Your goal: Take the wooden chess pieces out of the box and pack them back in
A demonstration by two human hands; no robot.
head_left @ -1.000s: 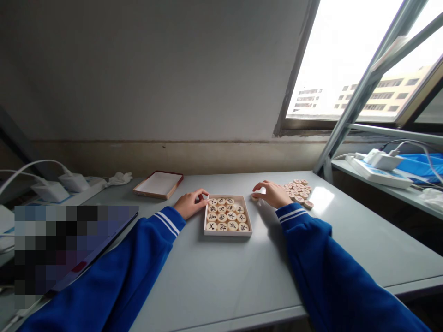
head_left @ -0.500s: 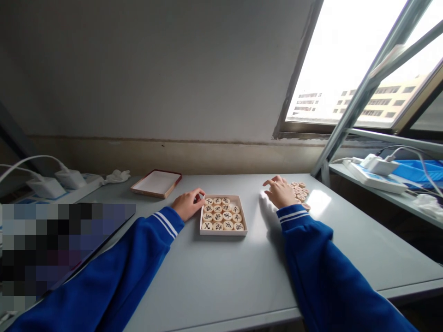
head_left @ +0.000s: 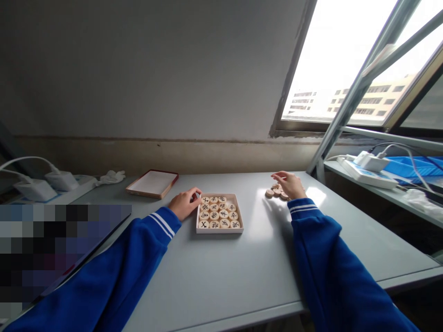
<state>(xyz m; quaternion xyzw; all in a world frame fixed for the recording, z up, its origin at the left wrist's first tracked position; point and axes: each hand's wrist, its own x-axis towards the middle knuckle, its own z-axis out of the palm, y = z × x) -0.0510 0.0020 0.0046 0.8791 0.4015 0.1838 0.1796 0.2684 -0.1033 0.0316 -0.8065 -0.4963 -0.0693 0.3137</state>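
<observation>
A shallow white box (head_left: 220, 231) stands on the desk, with rows of round wooden Chinese chess pieces (head_left: 224, 223) lying in it, their black characters facing up. One spot at its far right corner shows no piece. My left hand (head_left: 183, 204) is at the box's far left corner, thumb and fingers curled at the edge. Off to the right lies a loose pile of chess pieces (head_left: 271, 193), partly covered by my right hand (head_left: 292, 185). The right hand hovers over the pile, its fingers pointing left and apart; no piece shows in it.
A box lid (head_left: 152, 183) lies at the back left, inside up. Power strips with plugged-in chargers (head_left: 62, 180) sit at the far left and on the right-hand shelf (head_left: 372, 173). A pixelated area covers the left. A metal post (head_left: 341, 117) rises at the right.
My right hand has moved to the right side of the loose pile, uncovering pieces on its left. My left hand keeps its place at the box. The view has shifted slightly.
</observation>
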